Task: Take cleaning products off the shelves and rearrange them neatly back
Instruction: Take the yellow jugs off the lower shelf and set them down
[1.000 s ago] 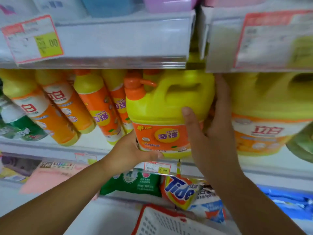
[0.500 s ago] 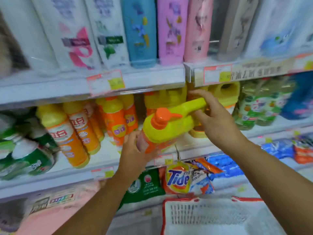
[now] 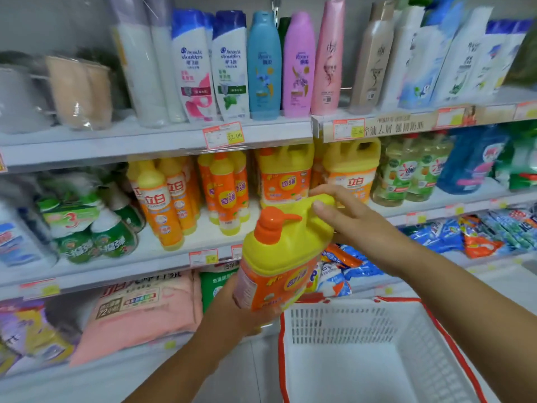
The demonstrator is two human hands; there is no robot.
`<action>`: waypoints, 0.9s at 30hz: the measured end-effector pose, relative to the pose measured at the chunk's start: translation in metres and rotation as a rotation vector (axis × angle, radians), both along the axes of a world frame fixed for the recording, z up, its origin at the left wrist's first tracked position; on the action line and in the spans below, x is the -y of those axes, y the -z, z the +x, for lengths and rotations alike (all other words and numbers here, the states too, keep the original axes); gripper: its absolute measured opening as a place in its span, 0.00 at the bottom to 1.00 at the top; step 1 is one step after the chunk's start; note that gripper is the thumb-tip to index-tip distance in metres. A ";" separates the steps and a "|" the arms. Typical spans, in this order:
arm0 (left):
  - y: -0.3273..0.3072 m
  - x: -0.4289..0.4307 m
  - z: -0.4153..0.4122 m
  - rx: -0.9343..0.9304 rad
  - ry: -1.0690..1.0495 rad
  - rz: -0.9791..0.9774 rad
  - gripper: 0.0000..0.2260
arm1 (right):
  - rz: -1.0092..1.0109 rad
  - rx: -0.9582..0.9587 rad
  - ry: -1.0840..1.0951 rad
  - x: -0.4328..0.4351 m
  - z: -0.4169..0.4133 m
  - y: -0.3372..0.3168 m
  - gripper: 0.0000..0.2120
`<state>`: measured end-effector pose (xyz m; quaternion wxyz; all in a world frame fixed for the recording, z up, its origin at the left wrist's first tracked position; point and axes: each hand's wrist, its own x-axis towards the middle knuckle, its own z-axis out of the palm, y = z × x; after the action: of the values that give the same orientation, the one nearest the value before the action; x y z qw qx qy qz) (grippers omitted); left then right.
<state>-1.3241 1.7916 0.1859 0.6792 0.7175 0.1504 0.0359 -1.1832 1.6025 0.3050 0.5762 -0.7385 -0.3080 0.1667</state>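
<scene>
Jug: the yellow jug (image 3: 279, 257) with the orange pump is off the shelf. I hold it in the air in front of the middle shelf (image 3: 162, 257), tilted, pump leaning left.
My left hand (image 3: 247, 318): under the jug's base, fingers curled up round the bottom edge and carrying it; the jug hides most of them.
My right hand (image 3: 357, 228): on the jug's handle, fingers (image 3: 325, 190) wrapped over the top, thumb pressed on the near side, gripping.
Basket (image 3: 348, 324): white with a red rim, below my right arm; the jug's base is near its far left corner.
Middle shelf: two more yellow jugs (image 3: 286, 173) stand at the back, slim orange bottles (image 3: 223, 190) to their left.
Top shelf: shampoo bottles (image 3: 264, 65) stand upright in a row.
Bottom shelf: a pink pack (image 3: 139, 309) lies to the left of my left arm.
</scene>
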 end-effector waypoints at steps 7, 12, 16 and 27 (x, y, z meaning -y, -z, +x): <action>0.051 -0.048 0.038 -0.012 0.010 -0.009 0.39 | -0.035 -0.144 0.098 -0.046 0.034 0.058 0.14; 0.094 -0.065 0.053 -0.071 -0.083 -0.064 0.38 | -0.069 -0.231 0.106 -0.078 0.055 0.092 0.14; 0.096 -0.069 0.039 -0.103 -0.031 -0.002 0.32 | -0.074 -0.223 0.121 -0.082 0.043 0.104 0.22; 0.078 -0.071 -0.013 0.114 0.054 0.207 0.37 | 0.063 -0.213 0.191 -0.061 -0.037 0.090 0.17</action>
<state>-1.3374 1.8625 0.1075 0.6095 0.7844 0.0880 0.0737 -1.2206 1.6639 0.2154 0.6417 -0.7242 -0.1784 0.1786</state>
